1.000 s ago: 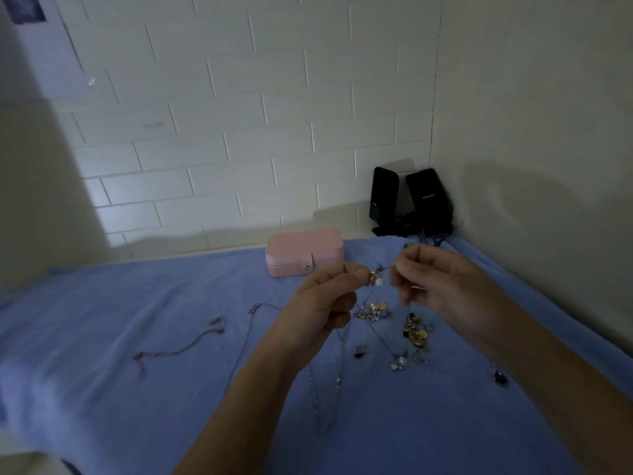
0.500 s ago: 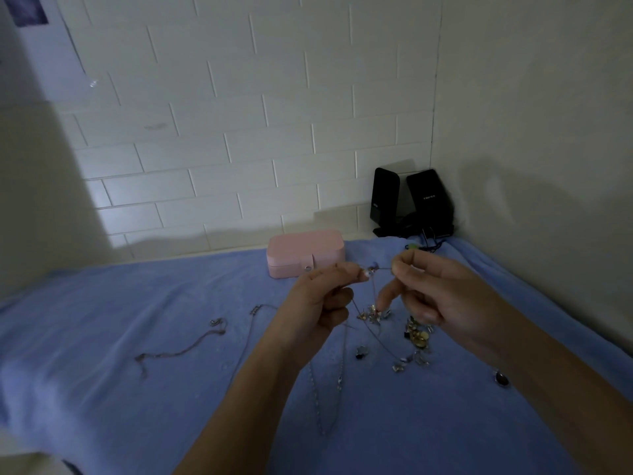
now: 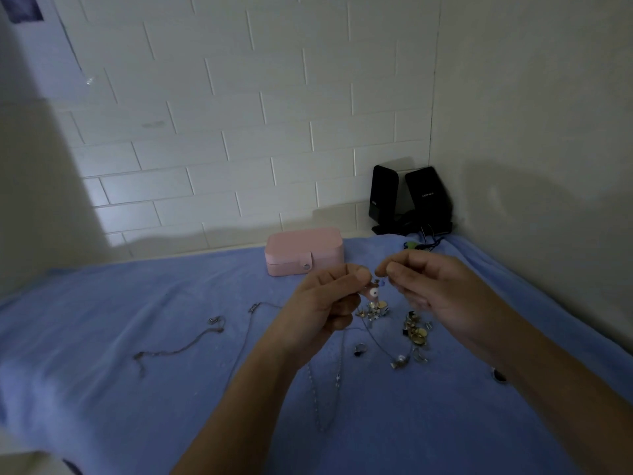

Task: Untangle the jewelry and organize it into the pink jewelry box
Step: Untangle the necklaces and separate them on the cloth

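1. White brick wall (image 3: 239, 132) meets a plain wall at the right, forming a corner. A blue cloth (image 3: 137, 389) covers the surface below, and the lighting is dim.
2. Pink jewelry box (image 3: 305, 250): lies closed on the cloth at the far edge, near the brick wall, with its snap clasp (image 3: 307, 267) facing the viewer. It sits just beyond the two hands.
3. Left hand (image 3: 325, 310): raised above the cloth, fingers curled, thumb and forefinger pinching the white-charm necklace (image 3: 374, 293). The round charm hangs just below the thumb tip.
4. Right hand (image 3: 442, 293): raised at the same height, fingers curled, thumb and forefinger tips pinched on the same necklace close beside the left thumb. The exact point of grip is too small to make out.
5. Loose jewelry on the cloth beneath the hands: a silver cluster (image 3: 373, 310), a gold-toned cluster (image 3: 416, 330) to its right, a dark ring (image 3: 359, 349) and a small pendant (image 3: 400, 361).
6. Long silver chain (image 3: 337, 382): runs toward the viewer between the forearms.
7. Thin chain (image 3: 181, 347): lies apart at the left, stretched out in a loose curve.
8. Dark-stone piece (image 3: 499, 374): lies beside the right forearm.
9. Black speakers (image 3: 411, 200): two, standing in the corner behind and to the right of the box.
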A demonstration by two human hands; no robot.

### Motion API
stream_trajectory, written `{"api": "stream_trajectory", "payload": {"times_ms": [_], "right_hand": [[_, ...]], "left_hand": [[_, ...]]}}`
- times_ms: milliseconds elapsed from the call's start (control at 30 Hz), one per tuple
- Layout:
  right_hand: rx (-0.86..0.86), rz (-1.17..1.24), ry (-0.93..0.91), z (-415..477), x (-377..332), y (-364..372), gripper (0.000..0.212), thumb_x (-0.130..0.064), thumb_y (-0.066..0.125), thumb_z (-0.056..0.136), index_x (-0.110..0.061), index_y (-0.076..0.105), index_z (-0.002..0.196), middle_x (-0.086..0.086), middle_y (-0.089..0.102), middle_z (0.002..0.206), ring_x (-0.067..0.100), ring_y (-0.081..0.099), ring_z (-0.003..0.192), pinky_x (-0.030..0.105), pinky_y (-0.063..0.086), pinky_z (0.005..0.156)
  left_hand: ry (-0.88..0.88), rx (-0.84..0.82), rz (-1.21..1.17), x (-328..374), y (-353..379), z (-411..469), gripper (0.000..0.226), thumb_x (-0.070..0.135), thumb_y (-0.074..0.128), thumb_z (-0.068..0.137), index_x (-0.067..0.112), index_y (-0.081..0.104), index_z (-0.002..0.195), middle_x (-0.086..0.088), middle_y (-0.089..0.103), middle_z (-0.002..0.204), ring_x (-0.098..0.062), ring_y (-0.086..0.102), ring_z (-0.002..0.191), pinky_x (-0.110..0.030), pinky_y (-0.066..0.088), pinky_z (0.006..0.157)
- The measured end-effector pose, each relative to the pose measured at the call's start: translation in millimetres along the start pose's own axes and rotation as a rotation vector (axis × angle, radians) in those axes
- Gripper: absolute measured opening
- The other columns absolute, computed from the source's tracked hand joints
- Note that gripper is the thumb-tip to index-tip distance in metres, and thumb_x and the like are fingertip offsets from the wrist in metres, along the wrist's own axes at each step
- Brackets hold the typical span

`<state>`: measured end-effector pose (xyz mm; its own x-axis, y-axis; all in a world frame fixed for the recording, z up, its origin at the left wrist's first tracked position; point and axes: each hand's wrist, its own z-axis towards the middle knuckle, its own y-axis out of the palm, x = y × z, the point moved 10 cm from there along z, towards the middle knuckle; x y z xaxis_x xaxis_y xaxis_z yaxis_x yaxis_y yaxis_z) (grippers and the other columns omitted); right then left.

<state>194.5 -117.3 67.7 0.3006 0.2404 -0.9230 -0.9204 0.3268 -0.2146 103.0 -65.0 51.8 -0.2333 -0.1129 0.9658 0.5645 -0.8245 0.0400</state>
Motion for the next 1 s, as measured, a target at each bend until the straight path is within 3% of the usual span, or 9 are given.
{"api": "stream_trajectory", "payload": {"times_ms": [133,167,333,500,633,767,833,933,1000], "right_hand": [[0.001,-0.038,-0.047,-1.1,-6.0,-2.1,0.021,-0.011,0.052,0.094,-0.017,0.072,0.089,-0.009,0.061,0.064,0.012,0.038,0.055,0.017,0.034,0.052],[0.0,-0.022,-0.054,-1.5,-8.0,-2.1,0.019,-0.01,0.053,0.092,-0.017,0.071,0.09,-0.009,0.066,0.068,0.012,0.042,0.056,0.016,0.036,0.052],[0.009,0.089,-0.088,-2.4,-14.7,-5.9,0.012,-0.002,0.066,0.079,-0.013,0.069,0.082,-0.011,0.069,0.066,-0.006,0.061,0.062,0.005,0.042,0.054],[0.041,0.096,-0.151,-2.0,-20.3,-10.2,0.014,-0.001,0.069,0.074,-0.015,0.068,0.077,-0.012,0.069,0.068,-0.004,0.062,0.064,0.006,0.045,0.059],[0.021,0.064,-0.169,-2.5,-19.8,-5.5,0.013,-0.001,0.066,0.08,-0.013,0.069,0.082,-0.006,0.066,0.068,0.002,0.056,0.057,0.011,0.046,0.057],[0.018,0.044,-0.169,-1.6,-18.4,-3.3,0.011,-0.002,0.064,0.083,-0.012,0.067,0.085,-0.005,0.065,0.071,0.003,0.057,0.059,0.012,0.046,0.057],[0.032,0.028,-0.186,-1.0,-18.6,-5.4,0.011,-0.001,0.064,0.082,-0.012,0.067,0.084,-0.003,0.067,0.073,0.014,0.062,0.069,0.016,0.051,0.063],[0.054,-0.08,-0.236,-2.7,-22.9,-4.6,0.01,-0.005,0.066,0.082,-0.015,0.067,0.084,0.008,0.066,0.076,0.042,0.056,0.075,0.043,0.051,0.068],[0.042,-0.06,-0.247,-3.0,-24.2,-3.2,0.01,-0.005,0.065,0.082,-0.015,0.066,0.083,0.007,0.065,0.073,0.034,0.057,0.067,0.038,0.051,0.064]], "left_hand": [[-0.024,-0.038,0.088,-2.5,4.0,-1.2,0.023,0.012,0.049,0.093,0.012,0.055,0.07,0.011,0.05,0.049,-0.001,0.02,0.04,-0.016,0.015,0.042],[-0.031,-0.037,0.112,-3.9,4.2,-1.0,0.022,0.01,0.049,0.093,0.01,0.054,0.071,0.012,0.05,0.045,-0.001,0.021,0.04,-0.016,0.015,0.042],[-0.038,0.051,0.147,-9.7,-5.6,2.3,0.014,0.019,0.055,0.081,0.01,0.059,0.071,0.015,0.036,0.042,-0.003,0.02,0.041,-0.015,0.019,0.04],[0.003,0.17,0.118,-6.0,-18.9,3.2,0.022,0.015,0.061,0.081,0.02,0.066,0.06,0.01,0.028,0.046,-0.006,0.02,0.043,-0.017,0.02,0.042],[0.025,0.176,0.117,-3.1,-19.5,2.3,0.016,0.016,0.062,0.082,0.012,0.065,0.066,0.009,0.03,0.046,-0.006,0.021,0.043,-0.017,0.021,0.041],[0.017,0.146,0.161,-4.8,-16.1,2.4,0.02,0.009,0.055,0.09,0.008,0.061,0.071,0.007,0.043,0.048,-0.005,0.022,0.041,-0.016,0.021,0.041],[-0.001,0.102,0.157,-6.3,-10.2,2.3,0.022,0.012,0.06,0.088,0.015,0.061,0.066,0.005,0.051,0.05,-0.005,0.023,0.041,-0.017,0.02,0.04],[-0.016,0.013,0.162,-6.8,1.4,0.8,0.014,0.017,0.058,0.081,0.017,0.061,0.067,-0.002,0.067,0.067,-0.007,0.023,0.042,-0.017,0.022,0.041],[-0.023,0.013,0.162,-7.5,1.5,0.9,0.013,0.015,0.057,0.084,0.013,0.058,0.071,-0.005,0.071,0.073,-0.008,0.023,0.043,-0.017,0.021,0.04]]}}
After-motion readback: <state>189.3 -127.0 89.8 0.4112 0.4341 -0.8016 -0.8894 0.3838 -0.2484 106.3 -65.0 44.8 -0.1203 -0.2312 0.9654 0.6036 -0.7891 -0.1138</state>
